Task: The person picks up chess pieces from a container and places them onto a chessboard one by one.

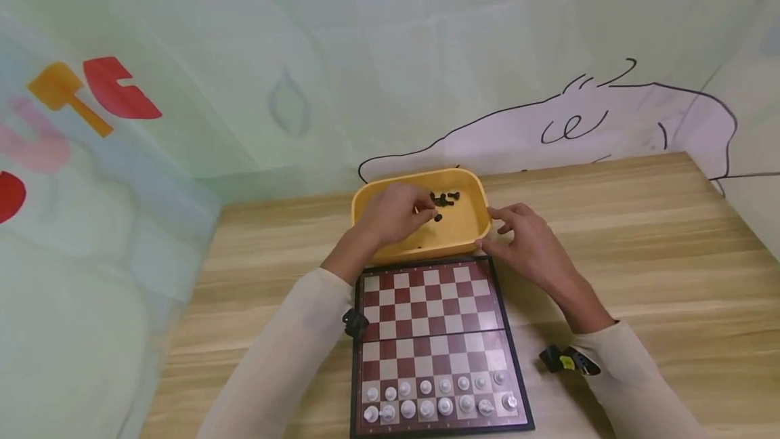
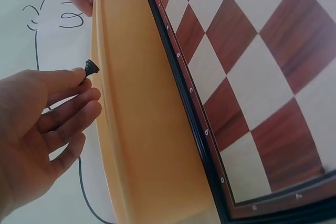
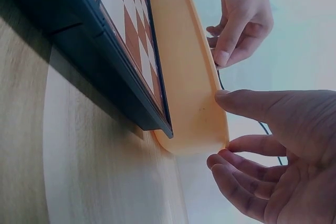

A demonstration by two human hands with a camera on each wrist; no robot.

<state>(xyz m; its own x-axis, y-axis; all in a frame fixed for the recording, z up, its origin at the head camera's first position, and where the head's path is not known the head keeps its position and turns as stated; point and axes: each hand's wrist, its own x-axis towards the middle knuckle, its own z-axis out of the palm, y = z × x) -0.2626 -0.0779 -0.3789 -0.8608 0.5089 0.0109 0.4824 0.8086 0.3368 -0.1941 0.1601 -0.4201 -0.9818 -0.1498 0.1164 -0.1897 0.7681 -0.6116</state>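
My left hand (image 1: 395,214) is over the yellow tray (image 1: 435,251), pinching a small black chess piece (image 2: 91,67) between thumb and fingertips, its flared end sticking out. In the left wrist view the piece is right by the tray's rim. Several black chess pieces (image 1: 443,200) lie together inside the tray, toward its back right. At the tray's front right corner my right hand (image 1: 530,244) holds the rim, thumb on the front side and fingertips round on the end wall. A brown-and-white chessboard (image 1: 420,308) lies just in front of the tray.
White chess pieces (image 1: 445,406) stand upright in two rows along the board's near edge. The board rests on a wood-grain table (image 1: 646,249). Behind the table hangs a pale printed backdrop (image 1: 390,66), close to the tray's far side.
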